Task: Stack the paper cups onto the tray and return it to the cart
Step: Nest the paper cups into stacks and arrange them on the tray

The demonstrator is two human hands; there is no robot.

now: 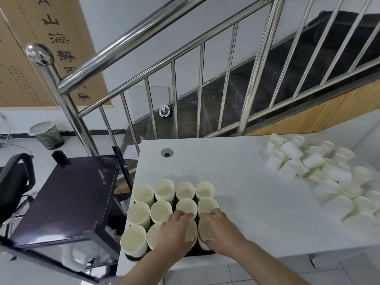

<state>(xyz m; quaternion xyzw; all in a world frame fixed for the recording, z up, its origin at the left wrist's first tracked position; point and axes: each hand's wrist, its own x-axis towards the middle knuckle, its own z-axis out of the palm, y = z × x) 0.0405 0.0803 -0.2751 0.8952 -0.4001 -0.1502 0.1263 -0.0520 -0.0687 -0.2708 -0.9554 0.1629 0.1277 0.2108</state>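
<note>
A dark tray (131,257) sits at the near left corner of the white table (246,192), filled with upright stacks of cream paper cups (162,189) in three rows. My left hand (174,233) rests on the top of a cup stack in the front row. My right hand (218,225) grips the rim of the front right cup stack (204,229). A loose heap of paper cups (320,169) lies on the table's right side. The black cart (67,200) stands left of the table, its top shelf bare.
A steel stair railing (127,66) rises behind the table and cart. A black office chair (14,182) stands far left, and a bin (48,135) sits on the floor beyond. The cart's lower shelf holds white bags. A round cable port (167,152) is set in the table.
</note>
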